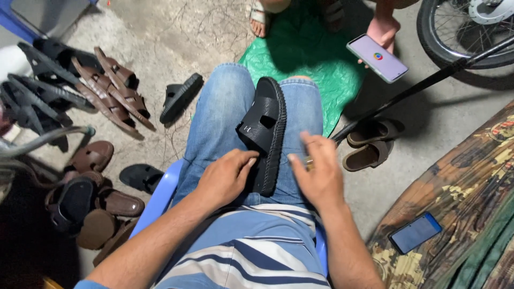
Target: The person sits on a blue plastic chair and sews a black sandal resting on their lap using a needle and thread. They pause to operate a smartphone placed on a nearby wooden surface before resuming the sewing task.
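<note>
Lengthwise on lap, black sandal (264, 131), toe pointing away, left hand (227, 176) steadying.

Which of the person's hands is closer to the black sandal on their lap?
The left hand. It rests on the black sandal, fingers touching its side. The right hand is just beside the sandal's stitched edge, apparently not touching it.

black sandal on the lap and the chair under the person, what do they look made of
Black sandal: matte leather or imitation leather, by the smooth dull upper; the sole edge shows rope-like stitching. Chair: likely moulded plastic, by its smooth, slightly glossy blue rim. The left hand rests on the sandal.
</note>
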